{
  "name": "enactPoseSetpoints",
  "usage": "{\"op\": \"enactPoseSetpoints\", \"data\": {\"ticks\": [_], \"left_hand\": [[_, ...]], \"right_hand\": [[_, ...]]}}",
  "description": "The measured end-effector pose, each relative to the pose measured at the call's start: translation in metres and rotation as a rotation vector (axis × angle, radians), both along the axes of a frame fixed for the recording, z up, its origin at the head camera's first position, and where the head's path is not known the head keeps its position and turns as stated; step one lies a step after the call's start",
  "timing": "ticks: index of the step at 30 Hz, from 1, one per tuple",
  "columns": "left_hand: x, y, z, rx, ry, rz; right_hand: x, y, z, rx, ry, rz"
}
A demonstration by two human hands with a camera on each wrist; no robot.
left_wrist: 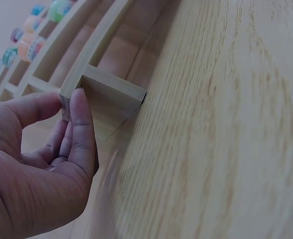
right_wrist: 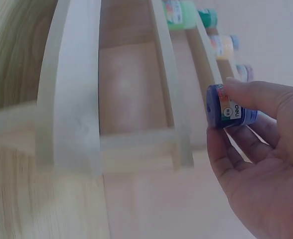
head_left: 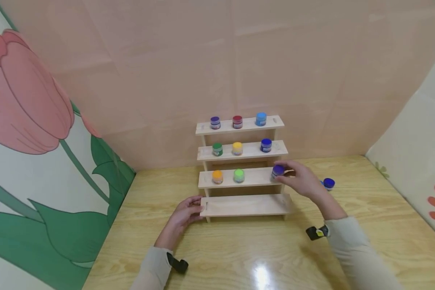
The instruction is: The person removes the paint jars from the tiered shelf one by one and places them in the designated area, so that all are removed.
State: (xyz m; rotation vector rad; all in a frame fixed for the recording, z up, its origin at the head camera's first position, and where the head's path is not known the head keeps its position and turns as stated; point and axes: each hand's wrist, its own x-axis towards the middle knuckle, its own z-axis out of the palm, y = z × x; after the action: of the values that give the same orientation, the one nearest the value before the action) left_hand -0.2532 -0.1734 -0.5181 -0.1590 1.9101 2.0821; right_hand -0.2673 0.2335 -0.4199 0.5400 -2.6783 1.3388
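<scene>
A four-tier wooden display stand (head_left: pixel 244 205) stands on the table. My left hand (head_left: pixel 185 211) pinches the left end of its lowest tier between thumb and fingers, which the left wrist view shows close up. At the right end of the second tier from the bottom, my right hand (head_left: pixel 300 178) grips a dark blue-purple paint jar (right_wrist: pixel 223 107) between thumb and fingertips. An orange jar (head_left: pixel 217 177) and a light green jar (head_left: pixel 239 175) sit further left on that tier. The lowest tier bears no jar.
The tier above holds a green jar (head_left: pixel 217 149), a yellow jar (head_left: pixel 237 148) and a blue jar (head_left: pixel 266 145). On top are a purple jar (head_left: pixel 215 123), a red jar (head_left: pixel 237 122) and a light blue jar (head_left: pixel 261 119). Another dark blue jar (head_left: pixel 328 184) lies right of the stand.
</scene>
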Motion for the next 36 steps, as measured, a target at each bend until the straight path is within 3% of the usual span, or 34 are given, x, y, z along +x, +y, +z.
{"op": "enactPoseSetpoints", "data": {"ticks": [4,10,15,36], "left_hand": [[0.001,0.0,0.001,0.006,0.003,-0.003],[0.002,-0.001,0.001,0.0,0.01,-0.012],[0.002,-0.002,0.0,-0.002,0.006,-0.012],[0.0,-0.003,-0.001,-0.009,0.008,-0.029]], "right_hand": [[0.006,0.017,0.0,0.019,0.002,-0.021],[0.015,0.046,-0.002,0.064,-0.062,-0.079],[0.022,0.067,-0.004,0.037,-0.108,-0.068],[0.033,0.148,-0.043,0.04,-0.002,-0.15]]}}
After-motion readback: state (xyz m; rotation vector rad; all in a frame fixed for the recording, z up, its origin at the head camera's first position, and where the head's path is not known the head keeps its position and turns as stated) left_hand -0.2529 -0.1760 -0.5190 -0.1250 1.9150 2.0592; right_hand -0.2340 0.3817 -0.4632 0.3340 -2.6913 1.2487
